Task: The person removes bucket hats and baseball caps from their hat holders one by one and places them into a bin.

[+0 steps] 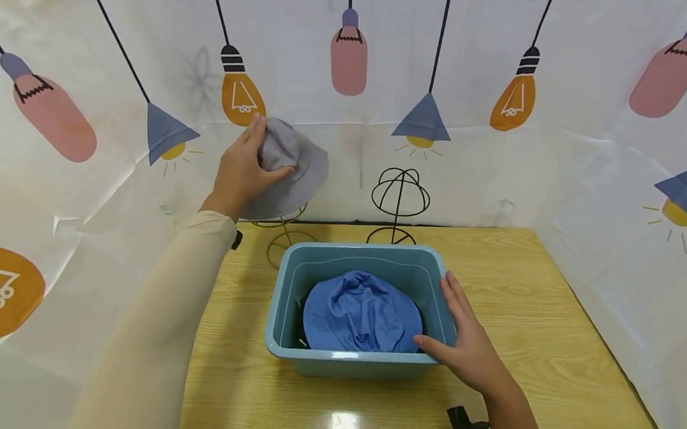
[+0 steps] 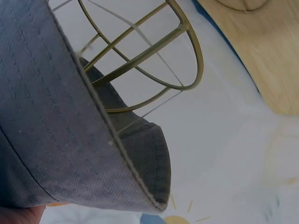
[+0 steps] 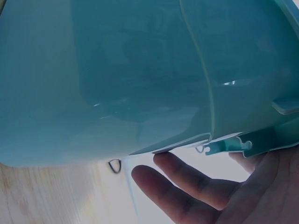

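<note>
My left hand (image 1: 245, 171) holds a grey bucket hat (image 1: 307, 172) by its crown, thumb on the near side. Beneath the hat stands a gold wire hat stand (image 1: 285, 230). In the left wrist view the stand's wire dome (image 2: 140, 56) reaches into the opening of the hat (image 2: 60, 126). A blue bucket hat (image 1: 360, 312) lies in a teal plastic bin (image 1: 371, 253). My right hand (image 1: 468, 346) rests at the bin's right side, fingers extended along the rim and thumb over its near corner. In the right wrist view, fingers (image 3: 187, 175) lie against the bin's outer wall (image 3: 140, 93).
Behind the bin stands a black wire hat stand (image 1: 400, 198), with no hat on it. The bin sits on a wooden table (image 1: 524, 287). A white backdrop (image 1: 471, 183) with printed lamps closes off the back and sides.
</note>
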